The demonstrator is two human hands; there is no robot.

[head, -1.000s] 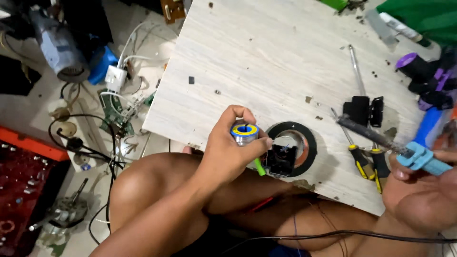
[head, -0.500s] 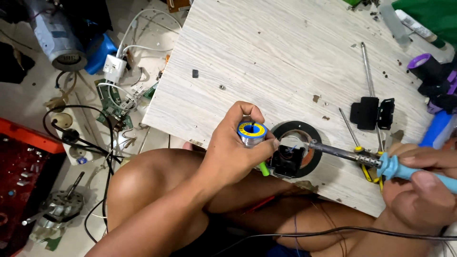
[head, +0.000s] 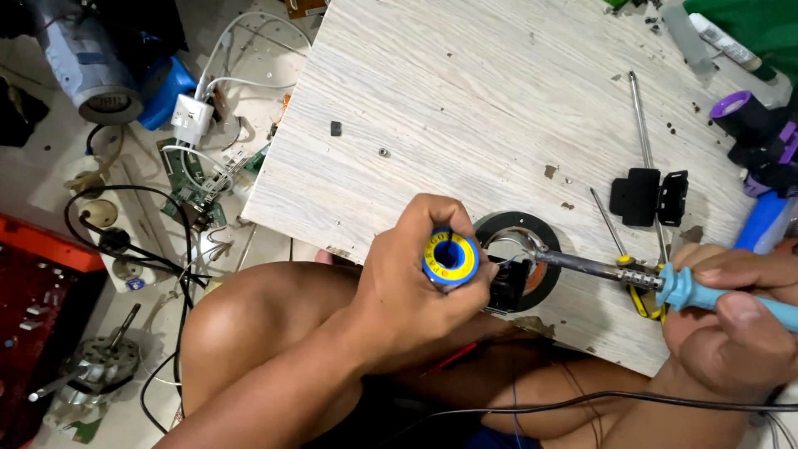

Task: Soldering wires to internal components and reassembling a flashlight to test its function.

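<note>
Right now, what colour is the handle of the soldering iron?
Light blue: the soldering iron's handle, gripped in the right hand, shows clearly in the head view.

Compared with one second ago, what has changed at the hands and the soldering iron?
The right hand brought the soldering iron leftwards, so its tip now sits at the small black part inside the black ring. The left hand still grips the solder spool beside it. The wooden board and screwdrivers lie unchanged.
</note>
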